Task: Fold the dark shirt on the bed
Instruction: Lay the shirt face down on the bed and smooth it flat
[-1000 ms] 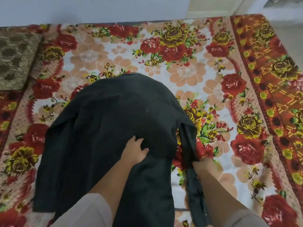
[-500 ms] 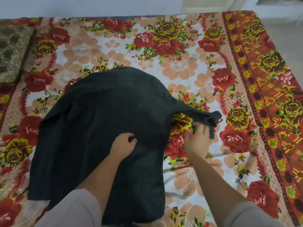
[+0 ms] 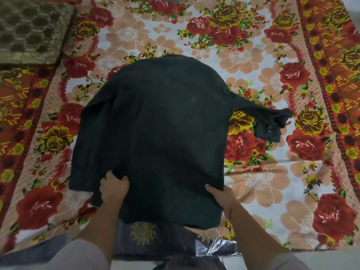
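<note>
Two grips: left hand [image 3: 114, 187] and right hand [image 3: 220, 195] clutch the shirt [image 3: 155, 123] by its sides, seemingly straightening it; the sleeve [image 3: 272, 119] likely folds inward next.

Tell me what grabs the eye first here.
A dark shirt lies spread mid-bed on a loud red-and-yellow floral sheet, one sleeve flung out to the right. At the near edge the left hand and right hand each grip its fabric. A brown patterned cushion sits far left.

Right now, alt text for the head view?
A left hand and a right hand grip the near part of a dark cloth shirt spread on a red floral bedsheet. One cuffed sleeve lies stretched out to the right.
</note>
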